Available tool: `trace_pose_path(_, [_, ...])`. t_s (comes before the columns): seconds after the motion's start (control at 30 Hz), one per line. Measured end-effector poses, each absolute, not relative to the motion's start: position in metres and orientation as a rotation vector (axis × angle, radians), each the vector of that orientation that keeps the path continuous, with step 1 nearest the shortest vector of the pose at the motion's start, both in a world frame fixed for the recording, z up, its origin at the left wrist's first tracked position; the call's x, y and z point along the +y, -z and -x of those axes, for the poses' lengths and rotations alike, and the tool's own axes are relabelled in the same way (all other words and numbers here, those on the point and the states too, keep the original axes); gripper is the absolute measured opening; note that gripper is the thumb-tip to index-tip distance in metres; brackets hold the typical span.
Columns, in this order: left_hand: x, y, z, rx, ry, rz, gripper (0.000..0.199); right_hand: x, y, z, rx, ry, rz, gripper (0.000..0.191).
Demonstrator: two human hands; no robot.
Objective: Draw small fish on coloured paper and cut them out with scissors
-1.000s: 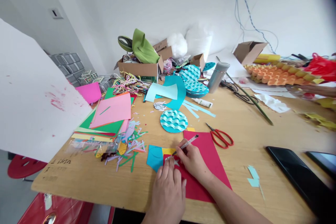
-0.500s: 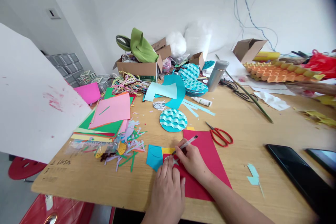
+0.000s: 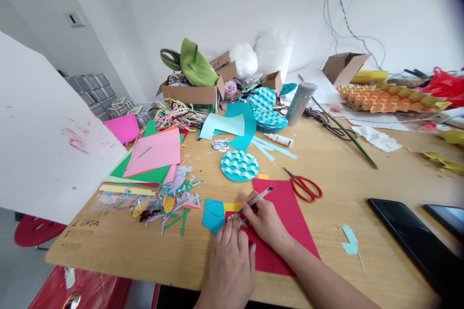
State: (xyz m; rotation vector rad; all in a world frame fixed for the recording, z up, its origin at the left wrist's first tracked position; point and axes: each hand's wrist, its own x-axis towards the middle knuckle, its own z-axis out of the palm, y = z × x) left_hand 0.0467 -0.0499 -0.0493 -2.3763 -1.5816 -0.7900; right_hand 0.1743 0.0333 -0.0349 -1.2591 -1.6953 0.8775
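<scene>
My right hand [image 3: 266, 224] grips a pen [image 3: 261, 195], its tip down on the red paper [image 3: 282, 203]. Beside it my left hand [image 3: 232, 260] lies flat, its fingertips pressing a small grey-white shape [image 3: 242, 222] against the sheet. A blue paper piece [image 3: 213, 217] with a drawn curve lies left of the fingers, and a yellow piece [image 3: 232, 207] shows beyond them. Red-handled scissors [image 3: 306, 188] rest at the sheet's upper right. Above the sheet sits a round teal piece [image 3: 239, 165] with wavy strips.
Coloured sheets [image 3: 155, 154] and paper scraps [image 3: 181, 203] spread on the left. A grey bottle [image 3: 300, 104], a glue bottle [image 3: 281, 140] and a filled cardboard box [image 3: 192, 95] stand or lie farther back. A black phone [image 3: 402, 236] lies at the right.
At the far right edge, the blurred hand of another person has gone from over the table. My own hands and the pen look almost unchanged.
</scene>
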Motion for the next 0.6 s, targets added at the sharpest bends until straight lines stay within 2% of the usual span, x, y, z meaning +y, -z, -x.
trace_pose_path(0.27, [-0.0504, 0.0482, -0.0467, -1.575, 0.77, 2.374, 0.023, 0.0324, 0.0372, -0.1746, -1.698, -0.895, 1.256, 0.02])
trace_pose_path(0.6, [-0.0491, 0.0532, -0.0445, -1.534, 0.716, 2.331, 0.036, 0.0328, 0.0379, -0.1746, -1.676, -0.847, 1.3, 0.019])
